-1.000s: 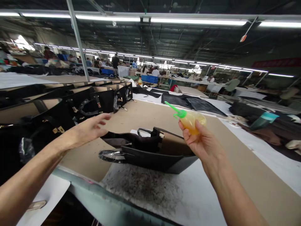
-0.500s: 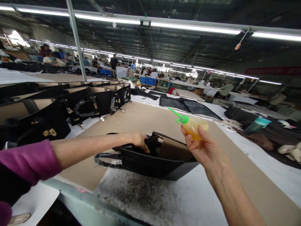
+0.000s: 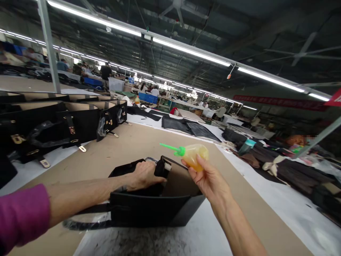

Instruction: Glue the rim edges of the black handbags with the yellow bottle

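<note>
A black handbag [image 3: 154, 211] stands on the table in front of me, its mouth facing up and its inside showing beige. My left hand [image 3: 145, 175] reaches over the bag's opening and grips bunched black lining [image 3: 160, 169] inside it; some of the fingers are hidden. In my right hand [image 3: 209, 177] is a squeeze bottle [image 3: 194, 156] of yellow-amber liquid, held above the bag's right end. Its thin green nozzle points left. A plastic-wrapped handle [image 3: 90, 224] sticks out from the bag's left side.
Several similar black bags [image 3: 77, 122] with gold fittings stand in rows at left. Flat black pieces [image 3: 190, 128] lie farther back. A teal-lidded cup [image 3: 247, 145] and dark cloth [image 3: 290, 170] are at right. A metal post [image 3: 49, 46] rises behind the bags.
The view has swung right and tilted. My left hand has turned over at the bag's opening, its back now more visible. The bottle stays in my right hand, its nozzle now lying more level.
</note>
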`<state>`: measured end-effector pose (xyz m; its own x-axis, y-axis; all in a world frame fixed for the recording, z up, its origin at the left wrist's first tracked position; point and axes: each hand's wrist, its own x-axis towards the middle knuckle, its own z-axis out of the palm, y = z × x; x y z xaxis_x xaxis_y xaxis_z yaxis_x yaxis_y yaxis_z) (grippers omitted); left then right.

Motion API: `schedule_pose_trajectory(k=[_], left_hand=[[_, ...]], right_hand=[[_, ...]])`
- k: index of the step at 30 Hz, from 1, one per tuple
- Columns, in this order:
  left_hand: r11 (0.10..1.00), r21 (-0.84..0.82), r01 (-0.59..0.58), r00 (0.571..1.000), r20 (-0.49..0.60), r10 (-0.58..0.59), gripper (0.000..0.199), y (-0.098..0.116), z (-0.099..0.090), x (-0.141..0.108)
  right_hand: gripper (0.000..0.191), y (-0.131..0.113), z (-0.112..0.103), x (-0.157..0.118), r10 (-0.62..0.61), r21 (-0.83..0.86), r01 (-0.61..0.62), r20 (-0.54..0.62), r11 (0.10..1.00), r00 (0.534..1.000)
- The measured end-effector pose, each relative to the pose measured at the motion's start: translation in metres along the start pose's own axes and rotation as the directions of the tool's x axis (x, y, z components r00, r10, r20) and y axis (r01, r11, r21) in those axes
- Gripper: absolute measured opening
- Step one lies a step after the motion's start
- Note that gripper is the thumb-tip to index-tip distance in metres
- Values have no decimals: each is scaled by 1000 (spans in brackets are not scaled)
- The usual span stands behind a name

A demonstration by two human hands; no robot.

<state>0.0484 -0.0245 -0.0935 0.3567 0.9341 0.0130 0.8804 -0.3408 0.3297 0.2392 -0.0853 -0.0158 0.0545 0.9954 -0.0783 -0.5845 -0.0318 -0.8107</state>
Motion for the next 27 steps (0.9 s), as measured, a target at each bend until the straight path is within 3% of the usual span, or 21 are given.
schedule_pose_trajectory(k=[3, 5, 11, 15, 19, 21, 23, 27], left_hand=[[998, -51, 35, 999, -15, -36, 54, 3, 10, -1], [983, -169, 78, 997, 11, -77, 44, 6, 20, -5], [848, -525, 74, 995, -16, -96, 39, 9, 37, -16], [648, -762, 17, 993, -64, -102, 29, 3, 39, -20], [400, -915, 58, 994, 14, -112, 35, -3, 43, -19], [355, -931, 92, 992, 52, -118, 34, -4, 39, -18], [378, -920, 103, 991, 65, -114, 33, -5, 28, -17], [479, -875, 71, 996, 92, 21, 41, -6, -17, -18]], right_hand=[[45, 3, 3, 0, -15, -47, 16, 22, 999, 1000], [45, 4, 4, 0, -28, -69, 31, 40, 997, 999], [55, 4, 2, -3, -62, -50, 67, 87, 997, 994], [48, 2, 2, -11, -104, -63, 111, 101, 992, 989], [42, -8, 3, -25, -197, -77, 204, 87, 976, 977], [44, -16, 0, -33, -233, -92, 240, 76, 966, 969], [45, -27, -6, -42, -249, -126, 256, 67, 959, 966], [52, -59, -27, -59, -321, -213, 319, 28, 924, 947]])
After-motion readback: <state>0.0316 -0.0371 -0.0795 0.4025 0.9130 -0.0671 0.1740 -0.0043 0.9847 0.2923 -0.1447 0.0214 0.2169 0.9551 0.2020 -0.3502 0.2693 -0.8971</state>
